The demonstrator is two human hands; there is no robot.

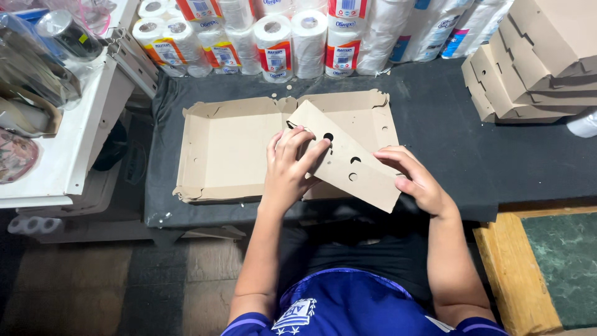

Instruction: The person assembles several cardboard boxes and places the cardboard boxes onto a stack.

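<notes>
Flat brown cardboard box blank with punched round holes lies angled across the top of a stack of unfolded brown cardboard box sheets, its long edge running from upper left to lower right, the lower right corner reaching out past the stack toward the near table edge. Left hand lies palm down on the blank's left portion, fingers spread and nearly straight, fingertips close to one of the punched holes; flat pressing contact, not a closed grasp. Right hand at the blank's right end, fingers curled loosely over the upper edge, thumb near the lower side; pinching hold on the cardboard, hand half closed. Both forearms come up from the bottom of the view. The stack sits on a dark cloth-covered table, small paper punchings scattered near its far edge. Far right on the table: pile of folded brown cardboard boxes, stacked and leaning. Along the far edge: row of white paper rolls in clear plastic wrap. Left of the table, a white shelf unit holding mixed clutter, contents hard to tell.
</notes>
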